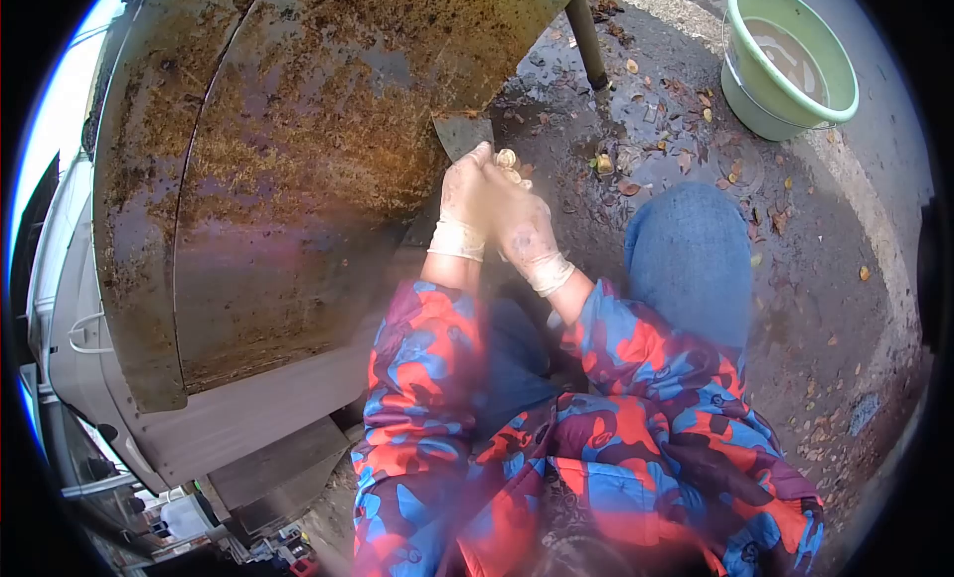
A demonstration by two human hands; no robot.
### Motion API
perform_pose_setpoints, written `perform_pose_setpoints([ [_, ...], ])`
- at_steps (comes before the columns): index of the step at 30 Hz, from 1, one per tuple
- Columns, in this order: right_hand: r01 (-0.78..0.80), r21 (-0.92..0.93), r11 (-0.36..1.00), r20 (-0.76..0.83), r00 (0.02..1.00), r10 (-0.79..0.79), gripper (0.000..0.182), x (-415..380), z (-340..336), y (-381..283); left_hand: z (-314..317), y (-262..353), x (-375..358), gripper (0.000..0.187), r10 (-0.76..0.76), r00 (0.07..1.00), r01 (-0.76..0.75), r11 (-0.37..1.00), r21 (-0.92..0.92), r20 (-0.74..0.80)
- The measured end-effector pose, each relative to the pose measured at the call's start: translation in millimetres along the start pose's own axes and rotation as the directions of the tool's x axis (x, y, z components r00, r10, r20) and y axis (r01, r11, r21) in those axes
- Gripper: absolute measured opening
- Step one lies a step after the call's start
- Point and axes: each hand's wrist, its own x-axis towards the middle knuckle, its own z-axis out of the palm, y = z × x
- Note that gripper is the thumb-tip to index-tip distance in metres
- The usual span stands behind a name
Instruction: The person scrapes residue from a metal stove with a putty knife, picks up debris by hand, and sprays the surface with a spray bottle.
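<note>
Both my hands wear thin whitish gloves and meet at the lower right edge of a rusty, stained panel (298, 150). A flat metal scraper blade (464, 135) sticks out above them, its wide edge against the panel. My left hand (463, 194) is closed around the scraper's lower part. Beside it, touching, my right hand (522, 219) is closed too, its fingers curled at the handle, which the hands hide.
A green bucket (780, 65) of cloudy water stands at the upper right. A table leg (585, 40) rises from wet ground with fallen leaves. My knee (689, 259) is right of the hands. Boards (283, 473) lie at the lower left.
</note>
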Motion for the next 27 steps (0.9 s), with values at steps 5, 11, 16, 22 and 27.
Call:
perform_pose_setpoints([
  [5,0.251,-0.134,0.959,-0.15,0.951,-0.27,0.036,19,-5,-9,23,9,1,0.027,-0.033,0.995,0.031,0.999,0.029,0.092],
  [11,0.34,-0.373,0.863,-0.075,0.916,-0.393,0.033,-19,10,-27,6,8,-49,0.025,0.045,0.997,-0.044,0.999,-0.017,0.063],
  [16,0.295,-0.19,0.937,-0.024,0.952,-0.304,0.032,-48,41,-4,-42,-5,-72,0.025,0.125,0.991,-0.126,0.992,-0.004,-0.05],
  [22,0.169,-0.277,0.946,0.01,0.985,-0.173,0.029,-52,43,-27,-50,0,-74,0.025,0.025,1.0,-0.027,0.993,-0.114,-0.016],
  [27,0.308,-0.371,0.876,0.003,0.944,-0.331,0.031,-34,31,-19,-39,-3,-48,0.021,0.135,0.982,-0.142,0.989,-0.04,-0.133],
])
